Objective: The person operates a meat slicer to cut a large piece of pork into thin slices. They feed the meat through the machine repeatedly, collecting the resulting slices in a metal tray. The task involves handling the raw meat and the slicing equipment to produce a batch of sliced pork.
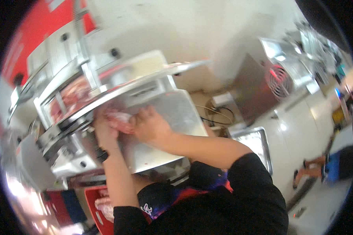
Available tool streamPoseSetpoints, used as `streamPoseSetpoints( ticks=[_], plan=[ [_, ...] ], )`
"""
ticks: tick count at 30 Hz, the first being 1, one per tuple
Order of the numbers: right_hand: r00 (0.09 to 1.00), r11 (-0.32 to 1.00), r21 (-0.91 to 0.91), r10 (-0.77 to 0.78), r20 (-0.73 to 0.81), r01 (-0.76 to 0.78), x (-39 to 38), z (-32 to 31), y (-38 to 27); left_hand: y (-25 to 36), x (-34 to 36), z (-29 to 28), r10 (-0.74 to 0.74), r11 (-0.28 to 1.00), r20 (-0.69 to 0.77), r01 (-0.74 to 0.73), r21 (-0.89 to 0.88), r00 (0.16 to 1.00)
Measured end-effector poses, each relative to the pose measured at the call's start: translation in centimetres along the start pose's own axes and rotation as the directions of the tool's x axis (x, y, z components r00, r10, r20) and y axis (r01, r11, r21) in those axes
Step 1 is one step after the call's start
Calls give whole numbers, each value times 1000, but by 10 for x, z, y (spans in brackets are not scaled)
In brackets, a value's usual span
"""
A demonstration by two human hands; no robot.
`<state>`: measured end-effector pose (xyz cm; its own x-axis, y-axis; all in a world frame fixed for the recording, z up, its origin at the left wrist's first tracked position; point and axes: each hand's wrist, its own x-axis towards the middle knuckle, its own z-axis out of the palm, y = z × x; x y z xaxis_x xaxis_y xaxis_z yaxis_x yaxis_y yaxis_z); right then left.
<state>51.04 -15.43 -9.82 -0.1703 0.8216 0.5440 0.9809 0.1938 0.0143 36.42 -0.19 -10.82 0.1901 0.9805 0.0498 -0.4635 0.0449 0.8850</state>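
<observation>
A piece of raw pinkish-red meat (121, 120) lies between my two hands over the bare metal plate (182, 113) of a silver meat-slicing machine (125, 94). My left hand (105, 126) is closed against its left end, close under the machine's long metal bar; blur hides its fingertips. Curled fingers of my right hand (150, 126) press on its right end. More raw meat (72, 94) sits in the frame of the machine, beyond the bar and to the left.
Below left stands a red crate (91, 201) with meat pieces (105, 207) inside. A metal tray (267, 156) lies right of the plate, near loose cables (219, 113). Farther right is a metal appliance with a round coil (279, 81). Another person's legs (310, 172) show at the right.
</observation>
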Motion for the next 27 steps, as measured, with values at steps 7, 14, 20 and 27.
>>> streamPoseSetpoints(
  ticks=[7,14,20,27],
  plan=[
    [945,985,28,173,-277,-172,-57,-31,19,0,43,-83,-273,939,177,302,-163,946],
    [745,854,386,502,-439,-347,-228,-89,139,15,21,-25,110,986,226,-136,101,968],
    [6,368,826,915,-404,-426,-407,-6,215,22,14,-10,8,999,-19,-9,-36,1000],
    [-649,-682,682,398,648,263,-589,205,255,38,11,-38,3,-999,370,17,-35,929]
  ],
)
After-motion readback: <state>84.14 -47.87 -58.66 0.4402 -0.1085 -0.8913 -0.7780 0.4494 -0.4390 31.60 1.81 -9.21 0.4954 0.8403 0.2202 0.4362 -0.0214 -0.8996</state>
